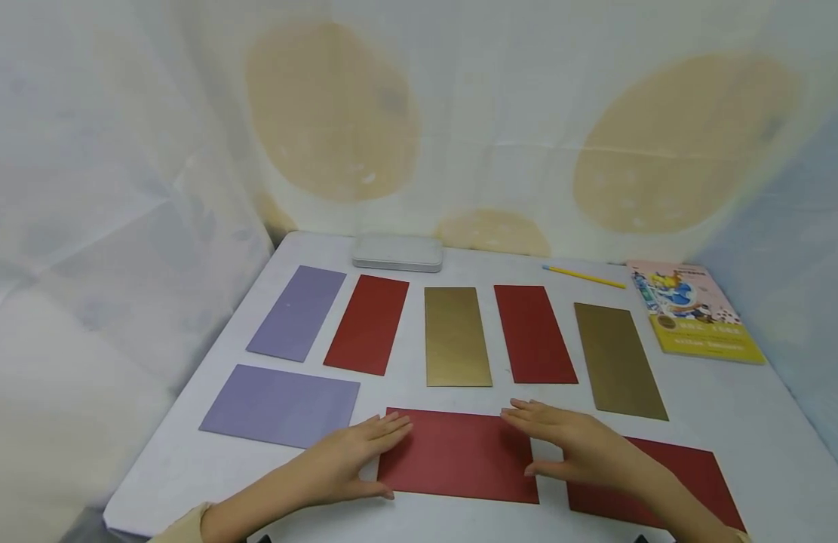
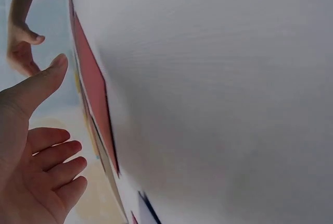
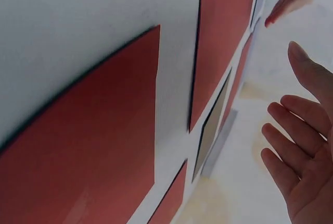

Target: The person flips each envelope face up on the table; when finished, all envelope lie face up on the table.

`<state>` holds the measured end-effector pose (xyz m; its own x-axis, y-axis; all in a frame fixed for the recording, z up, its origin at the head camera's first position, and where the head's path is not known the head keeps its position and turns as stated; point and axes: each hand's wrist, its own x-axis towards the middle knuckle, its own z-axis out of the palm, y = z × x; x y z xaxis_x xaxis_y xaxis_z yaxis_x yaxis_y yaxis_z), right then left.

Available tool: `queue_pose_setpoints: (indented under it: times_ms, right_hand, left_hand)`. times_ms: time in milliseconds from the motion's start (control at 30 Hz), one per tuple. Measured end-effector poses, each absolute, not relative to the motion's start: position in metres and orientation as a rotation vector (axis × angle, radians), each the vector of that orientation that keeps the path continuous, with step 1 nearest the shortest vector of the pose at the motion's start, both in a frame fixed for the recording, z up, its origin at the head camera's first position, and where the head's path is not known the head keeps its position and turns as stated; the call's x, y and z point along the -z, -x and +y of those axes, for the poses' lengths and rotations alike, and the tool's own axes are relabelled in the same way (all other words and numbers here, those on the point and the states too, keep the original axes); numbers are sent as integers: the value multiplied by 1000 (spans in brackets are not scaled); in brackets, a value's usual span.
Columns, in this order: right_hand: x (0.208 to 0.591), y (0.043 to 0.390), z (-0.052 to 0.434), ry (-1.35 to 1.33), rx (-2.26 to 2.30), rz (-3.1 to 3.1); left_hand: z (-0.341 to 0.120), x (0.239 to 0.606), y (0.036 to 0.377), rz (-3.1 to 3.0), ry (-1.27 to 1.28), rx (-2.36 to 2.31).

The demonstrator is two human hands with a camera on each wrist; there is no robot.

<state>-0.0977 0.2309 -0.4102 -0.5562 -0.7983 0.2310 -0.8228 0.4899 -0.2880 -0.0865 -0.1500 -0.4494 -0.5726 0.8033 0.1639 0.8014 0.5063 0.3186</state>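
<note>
Red is covering the wide card [image 1: 458,455] that is lying crosswise on the white table [image 1: 174,475], between your hands. Your left hand [image 1: 354,461] is hovering at its left edge, fingers reaching forward, thumb spreading away, the grip wide and carrying nothing. Your right hand [image 1: 575,445] is hovering by its far right corner with an equally wide, unloaded grip. In the wrist views, both hands are showing clear of the tabletop. A lavender card [image 1: 279,405] is lying beyond your left hand, while another red card [image 1: 683,475] is sitting partly hidden by your right forearm. Farther off, five upright-set cards are forming a row: lavender [image 1: 298,313], red [image 1: 367,324], gold [image 1: 457,337], red [image 1: 536,334] and darker gold [image 1: 620,360]. Behind them, a pale case [image 1: 397,253] and a yellow pencil [image 1: 584,277] are resting, with a book [image 1: 693,311] lying at the right.
</note>
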Motion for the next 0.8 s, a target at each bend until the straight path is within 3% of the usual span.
queue_pose_setpoints:
  times_ms: [400, 800]
  right_hand:
    - [425, 106, 220, -1537, -527, -2919]
    - [436, 116, 221, -1557, -557, -3056]
  left_hand:
    - [-157, 456, 84, 2698, -1264, -487]
    - [-159, 457, 85, 2694, -1255, -436]
